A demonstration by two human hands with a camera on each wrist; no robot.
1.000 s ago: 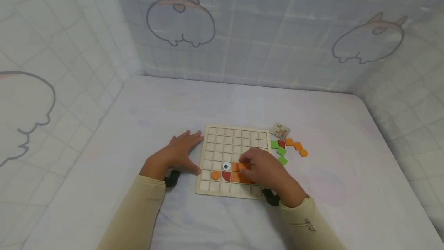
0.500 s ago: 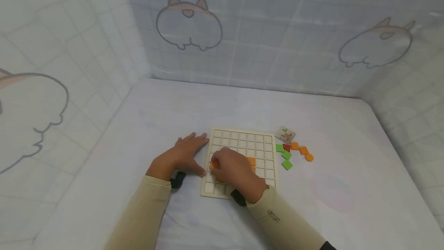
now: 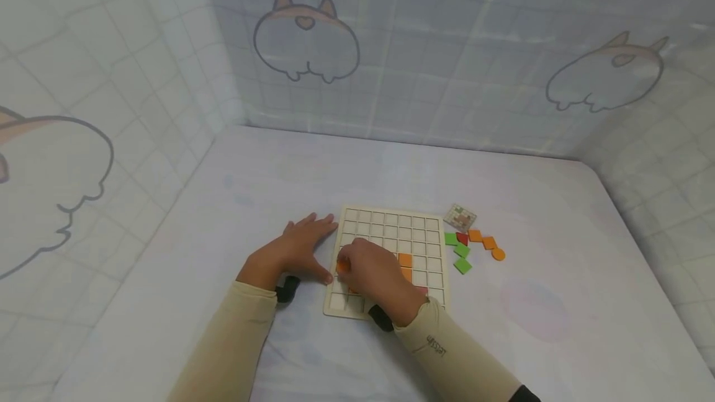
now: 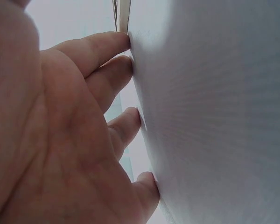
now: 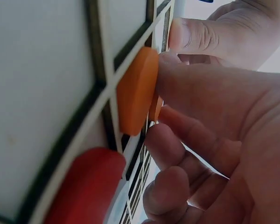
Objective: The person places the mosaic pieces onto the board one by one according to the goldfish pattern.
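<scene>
Room beyond board [image 3: 391,228]; right hand [image 3: 373,272] apparently over tiles [image 3: 407,273]

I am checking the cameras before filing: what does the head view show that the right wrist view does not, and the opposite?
Only the head view shows the small card, the green pieces, the loose orange disc and the sleeves.

Only the right wrist view shows the curled fingertips of the right grip and the thick edges of an orange piece and a red piece close up.

Both share the board, the right grip, at least part of the left grip, and orange and red pieces.
</scene>
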